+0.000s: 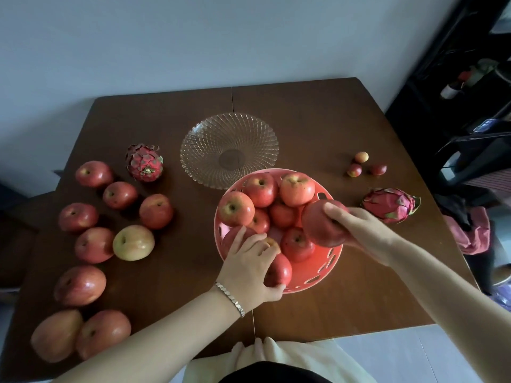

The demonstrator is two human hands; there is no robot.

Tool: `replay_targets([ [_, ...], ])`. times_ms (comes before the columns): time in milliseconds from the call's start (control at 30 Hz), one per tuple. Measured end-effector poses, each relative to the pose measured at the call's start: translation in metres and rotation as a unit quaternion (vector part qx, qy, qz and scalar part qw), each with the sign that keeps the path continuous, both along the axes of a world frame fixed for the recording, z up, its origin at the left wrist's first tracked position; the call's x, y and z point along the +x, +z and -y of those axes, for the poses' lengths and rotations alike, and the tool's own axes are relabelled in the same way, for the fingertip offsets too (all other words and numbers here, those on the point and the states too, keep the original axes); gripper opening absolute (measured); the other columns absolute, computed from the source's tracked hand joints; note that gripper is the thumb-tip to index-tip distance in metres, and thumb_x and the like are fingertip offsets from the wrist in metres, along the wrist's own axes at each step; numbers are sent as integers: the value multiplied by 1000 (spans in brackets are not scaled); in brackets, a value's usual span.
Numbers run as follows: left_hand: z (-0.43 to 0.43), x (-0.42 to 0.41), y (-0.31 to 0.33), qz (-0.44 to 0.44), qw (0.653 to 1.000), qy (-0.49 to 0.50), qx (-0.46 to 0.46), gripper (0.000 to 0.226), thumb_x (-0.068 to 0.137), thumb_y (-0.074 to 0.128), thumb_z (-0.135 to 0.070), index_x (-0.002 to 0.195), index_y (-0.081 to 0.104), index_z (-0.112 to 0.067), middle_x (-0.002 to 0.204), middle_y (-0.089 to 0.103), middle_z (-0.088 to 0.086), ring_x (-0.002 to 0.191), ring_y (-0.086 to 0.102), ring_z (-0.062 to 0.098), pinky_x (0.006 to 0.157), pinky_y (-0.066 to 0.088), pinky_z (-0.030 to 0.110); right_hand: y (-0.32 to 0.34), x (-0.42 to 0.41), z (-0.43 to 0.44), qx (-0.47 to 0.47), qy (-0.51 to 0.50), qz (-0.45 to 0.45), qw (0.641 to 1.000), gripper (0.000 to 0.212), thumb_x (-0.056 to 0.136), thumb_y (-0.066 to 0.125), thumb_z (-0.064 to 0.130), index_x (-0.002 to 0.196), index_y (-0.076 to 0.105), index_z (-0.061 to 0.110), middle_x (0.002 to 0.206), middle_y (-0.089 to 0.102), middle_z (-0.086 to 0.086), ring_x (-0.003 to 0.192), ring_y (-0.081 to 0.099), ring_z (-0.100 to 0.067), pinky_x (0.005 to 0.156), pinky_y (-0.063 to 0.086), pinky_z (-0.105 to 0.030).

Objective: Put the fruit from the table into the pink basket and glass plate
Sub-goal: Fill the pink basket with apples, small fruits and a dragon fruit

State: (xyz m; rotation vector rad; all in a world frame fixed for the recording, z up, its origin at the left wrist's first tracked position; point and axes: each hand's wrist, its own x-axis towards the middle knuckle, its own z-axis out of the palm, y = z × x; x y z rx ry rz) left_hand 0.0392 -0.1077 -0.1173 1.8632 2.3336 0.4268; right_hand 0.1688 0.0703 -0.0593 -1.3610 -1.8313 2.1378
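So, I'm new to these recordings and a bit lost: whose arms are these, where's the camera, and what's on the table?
The one picture comes from a camera worn on a person's head, looking down at their own bare arms. The left hand grips an apple at the near rim of the pink basket, which already holds several apples. The right hand holds another apple over it. The glass plate behind is empty. On the brown table still lie loose apples, two dragon fruits and three small fruits.
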Motion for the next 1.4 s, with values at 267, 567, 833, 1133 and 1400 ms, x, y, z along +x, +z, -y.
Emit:
replay_targets([
  [267, -3, 3, -3, -24, 999, 2, -26, 51, 50, 56, -51, 91, 69, -24, 91, 70, -5, 101, 65, 19, 106, 24, 45, -18, -4, 24, 304, 262, 202, 893, 52, 71, 68, 49, 113, 50, 26, 107, 51, 4, 90, 55, -15, 73, 48, -25],
  [567, -10, 0, 0, -90, 987, -49, -124, 69, 38, 70, -70, 93, 67, -28, 76, 71, -6, 95, 67, 21, 105, 24, 55, -34, 7, 37, 488, 352, 156, 783, 70, 76, 58, 53, 136, 36, 24, 128, 44, 6, 118, 42, -17, 95, 46, -29],
  [833, -34, 11, 19, -108, 963, -54, -240, 65, 77, 60, -54, 132, 40, -24, 121, 59, 8, 126, 39, 30, 119, -2, 47, -31, -5, 40, 482, 351, 226, 771, 66, 66, 67, 50, 122, 46, 20, 99, 37, 1, 93, 54, -23, 78, 49, -29],
  [1133, -34, 8, 25, -6, 977, -19, -213, 64, 75, 52, -67, 119, 46, -20, 121, 58, -3, 122, 47, 19, 119, 2, 42, -30, 6, 44, 480, 339, 206, 783, 84, 71, 63, 59, 141, 30, 27, 127, 36, 2, 107, 50, -18, 88, 47, -28],
  [1400, -66, 12, 34, 95, 964, -35, -244, 61, 80, 57, -55, 134, 35, -38, 134, 49, -8, 119, 52, 18, 100, 43, 32, -7, 36, -58, 419, 201, 122, 877, 42, 79, 69, 33, 118, 58, 27, 113, 57, 7, 100, 56, -11, 85, 50, -25],
])
